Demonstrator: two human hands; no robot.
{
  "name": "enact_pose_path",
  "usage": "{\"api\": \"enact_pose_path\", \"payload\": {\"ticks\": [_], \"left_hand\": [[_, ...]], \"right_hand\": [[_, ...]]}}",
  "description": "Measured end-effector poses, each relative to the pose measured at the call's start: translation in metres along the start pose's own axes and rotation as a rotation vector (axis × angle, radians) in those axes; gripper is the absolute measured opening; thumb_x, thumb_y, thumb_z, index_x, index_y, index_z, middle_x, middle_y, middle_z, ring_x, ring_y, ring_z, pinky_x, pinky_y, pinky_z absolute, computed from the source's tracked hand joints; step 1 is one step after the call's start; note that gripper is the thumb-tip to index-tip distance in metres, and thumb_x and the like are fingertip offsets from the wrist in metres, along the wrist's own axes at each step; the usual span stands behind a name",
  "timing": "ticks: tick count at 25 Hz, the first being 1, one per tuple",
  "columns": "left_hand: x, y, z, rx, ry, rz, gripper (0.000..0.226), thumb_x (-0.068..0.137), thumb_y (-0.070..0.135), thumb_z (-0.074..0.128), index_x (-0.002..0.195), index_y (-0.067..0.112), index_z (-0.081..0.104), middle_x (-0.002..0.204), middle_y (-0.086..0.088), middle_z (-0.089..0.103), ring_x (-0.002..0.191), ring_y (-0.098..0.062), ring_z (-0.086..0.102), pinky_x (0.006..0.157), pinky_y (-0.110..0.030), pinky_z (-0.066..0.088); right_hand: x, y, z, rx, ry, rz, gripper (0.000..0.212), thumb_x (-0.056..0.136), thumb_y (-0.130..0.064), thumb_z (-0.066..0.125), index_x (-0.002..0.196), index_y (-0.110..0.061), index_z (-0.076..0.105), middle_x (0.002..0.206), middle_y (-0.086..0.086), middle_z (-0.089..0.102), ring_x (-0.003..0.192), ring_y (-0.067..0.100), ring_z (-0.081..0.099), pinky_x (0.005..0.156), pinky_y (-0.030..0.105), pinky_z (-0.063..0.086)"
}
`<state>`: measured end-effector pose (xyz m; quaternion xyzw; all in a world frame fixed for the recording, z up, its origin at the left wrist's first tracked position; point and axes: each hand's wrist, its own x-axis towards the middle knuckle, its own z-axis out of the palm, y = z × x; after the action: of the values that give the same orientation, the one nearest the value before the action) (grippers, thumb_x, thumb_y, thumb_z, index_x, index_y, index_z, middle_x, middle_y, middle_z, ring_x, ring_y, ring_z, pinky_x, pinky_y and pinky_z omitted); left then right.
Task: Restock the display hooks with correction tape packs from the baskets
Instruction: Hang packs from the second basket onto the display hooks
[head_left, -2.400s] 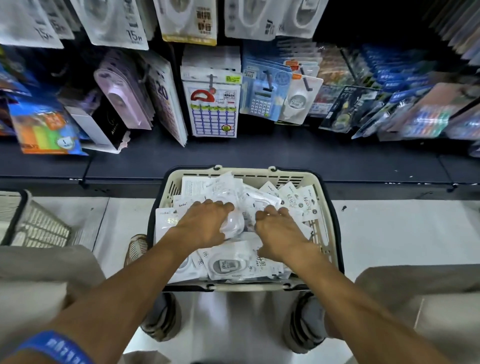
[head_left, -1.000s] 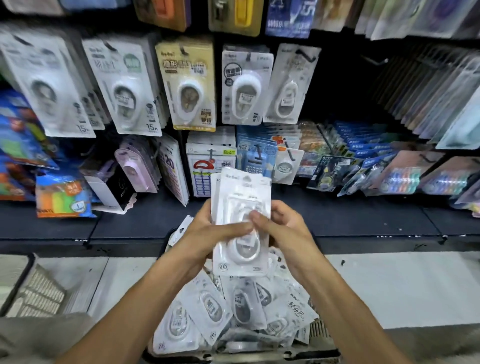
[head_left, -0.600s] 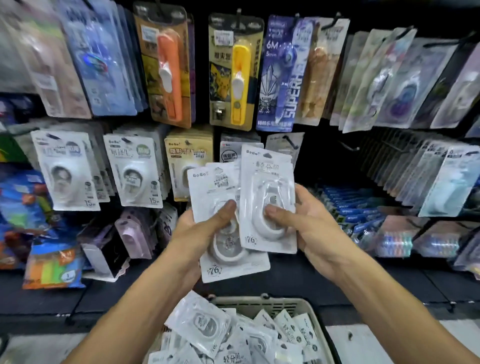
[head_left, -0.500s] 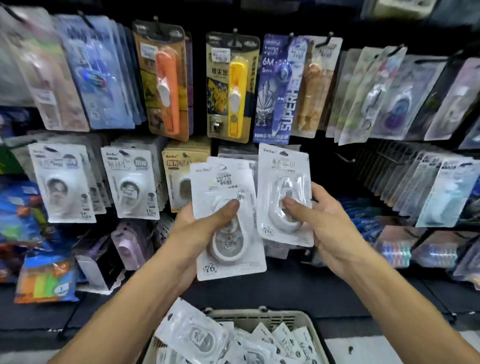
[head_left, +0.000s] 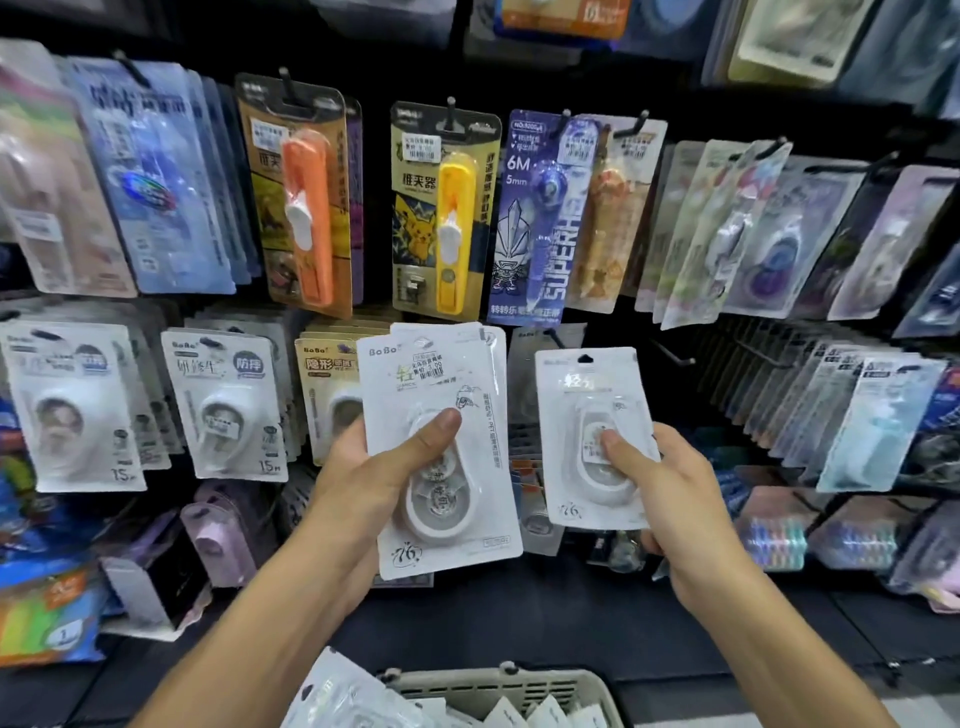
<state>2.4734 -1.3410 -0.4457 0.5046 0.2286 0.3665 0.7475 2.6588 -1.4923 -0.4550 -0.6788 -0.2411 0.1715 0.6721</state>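
My left hand (head_left: 374, 483) grips a small stack of white correction tape packs (head_left: 441, 395), thumb across the front blister. My right hand (head_left: 670, 483) pinches a single white correction tape pack (head_left: 582, 395), held upright and apart from the stack. Both are raised in front of the display wall. A bare black hook (head_left: 670, 356) juts out just up and right of the single pack. Below, the beige basket (head_left: 498, 686) holds several more white packs (head_left: 337, 696).
Hooks across the wall carry hanging stationery: white tape packs (head_left: 228, 405) at the left, an orange tool pack (head_left: 306, 208) and a yellow one (head_left: 447, 218) above, rows of packs (head_left: 852, 410) at the right. A dark shelf ledge (head_left: 519, 623) runs under the hooks.
Both hands lifted packs out of the basket up to the display. The right hand then drew one pack off the stack and moved it right, away from the left hand's packs.
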Motion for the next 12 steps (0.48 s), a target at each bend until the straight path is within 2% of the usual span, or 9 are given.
{"api": "enact_pose_path", "payload": {"ticks": [2, 4, 7, 10, 12], "left_hand": [[0.0, -0.002, 0.002, -0.011, -0.003, -0.011, 0.079, 0.043, 0.031, 0.099, 0.116, 0.018, 0.072, 0.11, -0.007, 0.079, 0.102, -0.029, 0.075, 0.097, -0.045, 0.053], [-0.001, -0.004, 0.005, -0.007, -0.002, -0.013, 0.08, 0.043, 0.039, 0.096, 0.117, 0.018, 0.071, 0.11, -0.006, 0.079, 0.102, -0.028, 0.075, 0.095, -0.043, 0.054], [-0.002, -0.008, 0.008, 0.004, -0.011, 0.005, 0.079, 0.046, 0.037, 0.099, 0.118, 0.019, 0.071, 0.111, -0.005, 0.078, 0.102, -0.027, 0.075, 0.093, -0.042, 0.054], [-0.002, -0.012, 0.009, -0.007, -0.006, 0.01, 0.073, 0.048, 0.036, 0.094, 0.116, 0.02, 0.072, 0.109, -0.004, 0.079, 0.1, -0.025, 0.076, 0.087, -0.038, 0.056], [-0.004, -0.014, 0.011, -0.022, -0.007, 0.003, 0.067, 0.049, 0.037, 0.09, 0.112, 0.021, 0.073, 0.108, -0.004, 0.079, 0.097, -0.025, 0.077, 0.079, -0.035, 0.06]], "right_hand": [[0.001, -0.002, -0.003, -0.007, 0.023, 0.029, 0.018, 0.092, -0.037, 0.071, 0.107, -0.028, 0.069, 0.095, -0.004, 0.078, 0.051, -0.002, 0.063, 0.036, 0.011, 0.036], [0.004, -0.007, -0.003, -0.027, 0.001, 0.084, 0.028, 0.088, -0.043, 0.074, 0.108, -0.026, 0.066, 0.086, -0.003, 0.076, 0.036, 0.002, 0.048, 0.033, 0.014, 0.031], [0.005, -0.008, -0.005, 0.054, -0.079, 0.201, 0.047, 0.077, -0.054, 0.077, 0.107, -0.021, 0.063, 0.07, -0.001, 0.069, 0.038, 0.009, 0.027, 0.034, 0.021, 0.023], [0.001, -0.007, -0.007, 0.042, -0.112, 0.193, 0.056, 0.067, -0.058, 0.078, 0.106, -0.02, 0.065, 0.069, -0.001, 0.068, 0.035, 0.008, 0.03, 0.033, 0.02, 0.024], [0.002, -0.007, -0.007, 0.03, -0.043, 0.181, 0.05, 0.074, -0.051, 0.08, 0.111, -0.021, 0.064, 0.078, -0.001, 0.072, 0.035, 0.006, 0.042, 0.033, 0.02, 0.031]]}}
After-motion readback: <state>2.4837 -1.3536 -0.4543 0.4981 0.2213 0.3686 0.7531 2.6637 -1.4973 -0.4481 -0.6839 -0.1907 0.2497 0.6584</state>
